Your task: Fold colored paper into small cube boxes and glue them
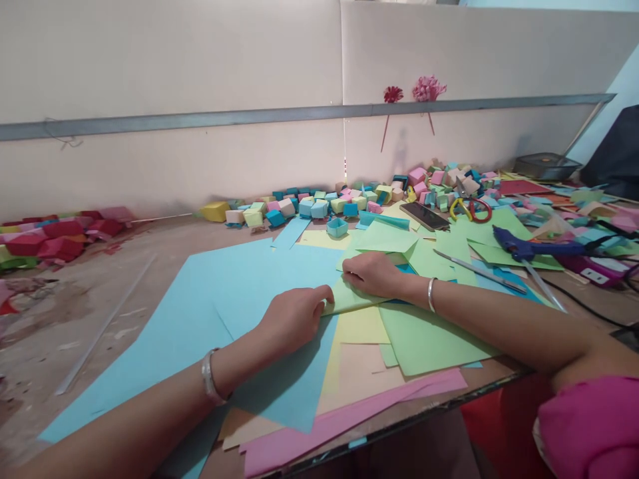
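A folded strip of pale green paper (352, 297) lies over a large light blue sheet (249, 279) in the middle of the table. My left hand (294, 316) pinches the strip's left end between curled thumb and forefinger. Just to the right, my right hand (372, 274) rests closed on the same strip, its fingers curled under and partly hidden. Beneath and around the hands are loose sheets: a green one (434, 336), a yellow one (362, 326) and pink paper (319, 439) near the front edge.
Small folded paper boxes (319, 209) line the back wall, with red ones (60, 243) at left. At right lie a craft knife (482, 271), scissors (469, 209), a phone (424, 216) and a blue glue gun (534, 246) with a cable. A clear stick (107, 322) lies at left.
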The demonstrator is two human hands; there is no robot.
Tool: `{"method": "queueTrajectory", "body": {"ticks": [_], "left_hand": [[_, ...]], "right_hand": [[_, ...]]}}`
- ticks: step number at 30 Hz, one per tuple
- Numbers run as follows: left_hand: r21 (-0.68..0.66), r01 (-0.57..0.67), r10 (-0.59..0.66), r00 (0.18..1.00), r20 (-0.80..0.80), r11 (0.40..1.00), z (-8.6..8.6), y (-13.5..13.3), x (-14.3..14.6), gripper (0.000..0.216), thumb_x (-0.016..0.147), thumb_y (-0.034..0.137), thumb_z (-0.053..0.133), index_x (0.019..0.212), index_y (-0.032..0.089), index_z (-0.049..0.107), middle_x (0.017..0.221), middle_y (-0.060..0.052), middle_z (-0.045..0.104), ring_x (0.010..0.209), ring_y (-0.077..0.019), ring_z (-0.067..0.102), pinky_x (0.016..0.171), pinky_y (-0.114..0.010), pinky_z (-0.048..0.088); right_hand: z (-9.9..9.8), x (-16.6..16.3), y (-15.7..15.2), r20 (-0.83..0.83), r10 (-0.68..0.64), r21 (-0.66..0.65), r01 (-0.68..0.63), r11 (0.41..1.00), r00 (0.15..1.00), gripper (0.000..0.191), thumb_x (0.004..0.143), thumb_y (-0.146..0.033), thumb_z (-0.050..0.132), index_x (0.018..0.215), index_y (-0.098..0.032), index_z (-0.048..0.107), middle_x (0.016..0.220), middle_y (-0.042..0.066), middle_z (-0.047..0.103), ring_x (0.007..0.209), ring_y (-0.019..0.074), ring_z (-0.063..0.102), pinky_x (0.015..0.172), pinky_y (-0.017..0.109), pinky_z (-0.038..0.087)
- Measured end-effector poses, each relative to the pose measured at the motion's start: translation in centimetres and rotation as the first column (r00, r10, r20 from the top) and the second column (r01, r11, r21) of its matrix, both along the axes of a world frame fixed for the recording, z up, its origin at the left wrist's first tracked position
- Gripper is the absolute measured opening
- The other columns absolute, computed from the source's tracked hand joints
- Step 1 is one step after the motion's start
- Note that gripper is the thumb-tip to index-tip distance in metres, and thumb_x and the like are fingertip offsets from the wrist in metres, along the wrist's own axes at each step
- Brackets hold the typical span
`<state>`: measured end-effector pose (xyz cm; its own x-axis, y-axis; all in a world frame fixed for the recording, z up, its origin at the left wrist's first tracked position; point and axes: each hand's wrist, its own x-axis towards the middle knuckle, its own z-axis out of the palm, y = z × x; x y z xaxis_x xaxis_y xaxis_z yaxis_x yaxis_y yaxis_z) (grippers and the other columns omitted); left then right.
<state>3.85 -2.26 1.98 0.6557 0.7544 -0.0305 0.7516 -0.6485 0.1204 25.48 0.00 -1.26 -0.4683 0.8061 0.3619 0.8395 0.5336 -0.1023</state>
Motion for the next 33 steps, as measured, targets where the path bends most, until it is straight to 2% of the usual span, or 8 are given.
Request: {"method": "queueTrajectory", "body": {"ticks": [2,5,8,11,14,23,28,33], "left_hand": [[0.041,0.019,-0.018,0.999,-0.039,0.999,0.0,-0.3,0.0,0.032,0.087,0.014,0.033,0.100,0.026,0.061,0.080,-0.003,0.068,0.069,-0.0211,0.058,0.054,-0.028,0.028],[0.166,0.083,-0.071,0.994,-0.081,0.983,0.0,-0.4,0.1,0.032,0.086,0.011,0.035,0.092,0.023,0.063,0.079,-0.005,0.064,0.078,-0.0237,0.056,0.059,-0.031,0.034],[0.294,0.232,-0.227,0.973,-0.052,0.927,-0.2,-0.3,0.2,0.035,0.081,0.004,0.038,0.097,0.021,0.064,0.104,-0.010,0.060,0.098,-0.0265,0.050,0.077,-0.036,0.040],[0.236,0.361,-0.360,0.932,-0.048,0.902,-0.6,0.0,0.6,0.055,0.074,-0.002,0.038,0.122,0.021,0.054,0.111,-0.010,0.055,0.098,-0.0240,0.048,0.082,-0.036,0.040],[0.160,0.377,-0.370,0.926,-0.070,0.912,-0.8,0.3,1.0,0.062,0.075,-0.002,0.038,0.133,0.020,0.044,0.103,-0.009,0.054,0.090,-0.0224,0.047,0.079,-0.035,0.042],[0.107,0.373,-0.372,0.928,-0.022,0.922,-1.1,1.3,1.4,0.069,0.065,0.000,0.046,0.131,0.021,0.044,0.105,-0.009,0.051,0.089,-0.0231,0.046,0.074,-0.034,0.039],[0.124,0.407,-0.409,0.912,-0.012,0.905,-1.0,1.0,0.9,0.062,0.071,-0.003,0.041,0.125,0.024,0.052,0.100,-0.008,0.052,0.085,-0.0210,0.045,0.070,-0.032,0.035],[0.165,0.418,-0.409,0.909,-0.084,0.894,-0.4,-1.3,0.7,0.044,0.084,0.003,0.038,0.118,0.024,0.056,0.088,-0.006,0.054,0.080,-0.0216,0.046,0.065,-0.034,0.031]], "right_hand": [[-0.1,0.1,0.3,-0.013,0.040,0.031,-0.040,0.999,0.999,0.017,0.086,-0.019,0.050,0.070,-0.016,0.055,0.073,0.004,0.055,0.067,0.0142,0.043,0.058,0.027,0.022],[-0.4,0.4,0.7,-0.177,0.091,-0.020,-0.095,0.995,0.980,0.014,0.083,-0.015,0.054,0.069,-0.016,0.054,0.074,0.002,0.053,0.068,0.0129,0.045,0.059,0.024,0.027],[-0.7,0.5,1.0,-0.309,0.115,-0.064,-0.141,0.988,0.944,0.012,0.080,-0.013,0.057,0.070,-0.016,0.053,0.069,-0.001,0.050,0.067,0.0116,0.045,0.060,0.023,0.030],[-1.0,0.6,1.1,-0.331,0.115,-0.061,-0.143,0.988,0.937,0.013,0.079,-0.013,0.058,0.068,-0.017,0.052,0.068,-0.002,0.048,0.066,0.0111,0.044,0.061,0.023,0.031],[-1.2,0.6,1.3,-0.344,0.113,-0.067,-0.145,0.987,0.932,0.014,0.079,-0.013,0.058,0.066,-0.017,0.052,0.067,-0.002,0.048,0.065,0.0111,0.043,0.059,0.023,0.031],[-1.1,0.7,1.2,-0.376,0.139,-0.076,-0.180,0.981,0.916,0.012,0.077,-0.011,0.057,0.067,-0.017,0.052,0.069,-0.001,0.049,0.065,0.0109,0.043,0.060,0.023,0.032],[-0.9,0.7,1.0,-0.361,0.132,-0.083,-0.173,0.981,0.923,0.014,0.079,-0.013,0.056,0.066,-0.017,0.051,0.067,-0.001,0.048,0.065,0.0114,0.042,0.060,0.023,0.031],[-0.8,0.6,1.0,-0.356,0.109,-0.098,-0.153,0.983,0.928,0.015,0.080,-0.014,0.057,0.066,-0.017,0.051,0.069,-0.001,0.048,0.065,0.0116,0.042,0.061,0.024,0.032]]}}
